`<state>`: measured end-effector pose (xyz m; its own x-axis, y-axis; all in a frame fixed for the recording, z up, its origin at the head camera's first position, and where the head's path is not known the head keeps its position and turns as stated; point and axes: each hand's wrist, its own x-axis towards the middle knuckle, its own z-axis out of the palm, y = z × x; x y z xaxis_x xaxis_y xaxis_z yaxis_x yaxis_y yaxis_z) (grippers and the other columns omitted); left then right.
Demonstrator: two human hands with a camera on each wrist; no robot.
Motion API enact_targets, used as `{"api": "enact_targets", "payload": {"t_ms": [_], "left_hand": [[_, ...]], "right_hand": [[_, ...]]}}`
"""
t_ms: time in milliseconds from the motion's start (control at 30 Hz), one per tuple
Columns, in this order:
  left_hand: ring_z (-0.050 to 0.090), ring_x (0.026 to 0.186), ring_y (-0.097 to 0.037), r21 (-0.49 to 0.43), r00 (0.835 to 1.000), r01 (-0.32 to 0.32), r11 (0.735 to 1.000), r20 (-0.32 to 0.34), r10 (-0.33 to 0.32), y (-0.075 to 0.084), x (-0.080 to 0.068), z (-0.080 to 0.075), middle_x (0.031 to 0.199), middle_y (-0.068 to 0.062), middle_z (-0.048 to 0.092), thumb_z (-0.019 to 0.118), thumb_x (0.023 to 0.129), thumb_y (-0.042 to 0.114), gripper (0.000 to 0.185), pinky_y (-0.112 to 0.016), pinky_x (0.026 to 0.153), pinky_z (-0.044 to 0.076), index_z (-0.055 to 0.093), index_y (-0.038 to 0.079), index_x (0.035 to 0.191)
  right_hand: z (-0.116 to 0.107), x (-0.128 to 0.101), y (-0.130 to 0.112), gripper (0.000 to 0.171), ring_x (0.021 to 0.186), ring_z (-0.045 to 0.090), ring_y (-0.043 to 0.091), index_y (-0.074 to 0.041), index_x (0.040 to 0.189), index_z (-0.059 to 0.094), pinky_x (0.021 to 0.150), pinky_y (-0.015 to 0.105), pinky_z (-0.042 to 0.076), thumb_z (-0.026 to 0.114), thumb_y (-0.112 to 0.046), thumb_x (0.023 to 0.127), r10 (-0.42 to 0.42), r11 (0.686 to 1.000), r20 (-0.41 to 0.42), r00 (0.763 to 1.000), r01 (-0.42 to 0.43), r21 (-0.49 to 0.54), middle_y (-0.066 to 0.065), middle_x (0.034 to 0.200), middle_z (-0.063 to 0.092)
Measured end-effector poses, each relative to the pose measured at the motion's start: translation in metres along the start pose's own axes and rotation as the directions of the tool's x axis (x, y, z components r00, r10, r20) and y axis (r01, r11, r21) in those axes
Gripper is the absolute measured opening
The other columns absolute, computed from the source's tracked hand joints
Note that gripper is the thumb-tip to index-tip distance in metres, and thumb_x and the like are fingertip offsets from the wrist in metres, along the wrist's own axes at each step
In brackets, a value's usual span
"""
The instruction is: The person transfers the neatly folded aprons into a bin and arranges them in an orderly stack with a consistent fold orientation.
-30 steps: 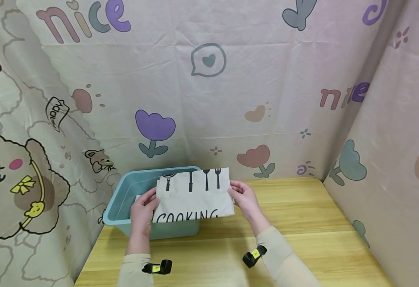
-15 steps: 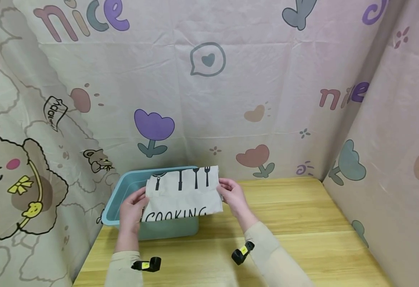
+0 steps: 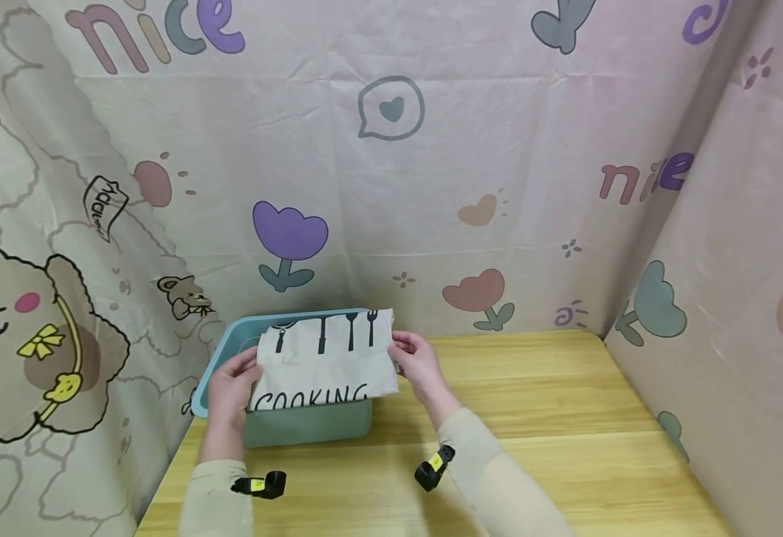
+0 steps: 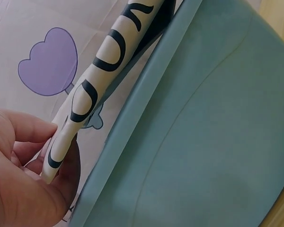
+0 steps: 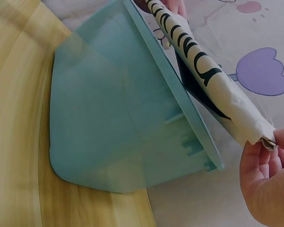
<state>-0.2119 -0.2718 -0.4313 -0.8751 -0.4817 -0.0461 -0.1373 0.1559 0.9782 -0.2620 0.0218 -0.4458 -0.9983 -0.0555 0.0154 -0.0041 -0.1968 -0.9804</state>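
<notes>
A folded white cloth [image 3: 324, 362] printed with black utensils and the word COOKING hangs flat just above a teal plastic bin [image 3: 311, 421] at the table's back left. My left hand [image 3: 230, 384] pinches the cloth's left edge, thumb on top [image 4: 33, 130]. My right hand [image 3: 413, 359] pinches its right edge [image 5: 262, 137]. In both wrist views the folded cloth [image 4: 99, 66] [image 5: 203, 71] sits a little above the bin's rim [image 4: 146, 94] [image 5: 175, 90]. The inside of the bin is mostly hidden by the cloth.
The wooden table [image 3: 566, 432] stretches to the right of the bin. A pastel cartoon-printed curtain [image 3: 432, 164] closes in the back, left and right sides. Small black trackers [image 3: 260, 485] [image 3: 430, 470] are strapped to both wrists.
Both hands have carried the cloth leftward, from partly over the table to above the bin. The grip on both edges is unchanged.
</notes>
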Motion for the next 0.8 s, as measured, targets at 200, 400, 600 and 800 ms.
{"api": "enact_targets", "payload": {"t_ms": [200,400,600,800], "left_hand": [[0.055,0.092,0.0,0.023,1.0,-0.01,1.0,-0.008,0.011,0.001,0.005,-0.008,0.114,0.002,0.066,0.059,0.095,0.002,0.043,-0.012,0.075,0.045,0.058,0.005,0.138],[0.054,0.09,0.001,0.052,1.0,0.007,0.999,-0.021,-0.006,0.003,0.01,-0.015,0.112,0.004,0.066,0.06,0.095,0.003,0.044,-0.013,0.074,0.044,0.057,0.006,0.139],[0.053,0.092,-0.001,0.057,0.999,0.01,0.998,-0.033,-0.008,0.006,0.013,-0.019,0.113,0.0,0.063,0.059,0.095,0.002,0.044,-0.013,0.075,0.043,0.057,0.005,0.139],[0.051,0.097,-0.005,0.058,0.999,0.021,0.998,-0.03,-0.019,0.007,0.016,-0.024,0.125,-0.009,0.057,0.057,0.096,0.002,0.046,-0.014,0.076,0.043,0.054,0.006,0.141]], "right_hand": [[0.009,0.002,-0.002,0.035,0.08,0.058,0.012,0.012,0.125,0.058,0.065,0.025,0.052,0.061,0.003,0.091,-0.008,1.0,0.021,1.0,0.008,-0.024,0.009,0.097,0.063],[0.018,0.005,-0.003,0.034,0.081,0.057,0.014,0.011,0.125,0.059,0.065,0.026,0.052,0.062,0.001,0.092,-0.022,0.997,0.026,0.999,0.024,-0.072,0.012,0.1,0.063],[0.025,0.008,-0.004,0.032,0.082,0.057,0.015,0.009,0.123,0.06,0.066,0.027,0.052,0.062,0.001,0.092,-0.015,0.995,0.024,1.0,0.017,-0.096,0.009,0.097,0.062],[0.031,0.009,-0.006,0.03,0.08,0.055,0.014,0.007,0.121,0.062,0.064,0.025,0.049,0.062,-0.001,0.092,-0.012,0.993,0.019,1.0,0.014,-0.115,0.008,0.095,0.062]]}}
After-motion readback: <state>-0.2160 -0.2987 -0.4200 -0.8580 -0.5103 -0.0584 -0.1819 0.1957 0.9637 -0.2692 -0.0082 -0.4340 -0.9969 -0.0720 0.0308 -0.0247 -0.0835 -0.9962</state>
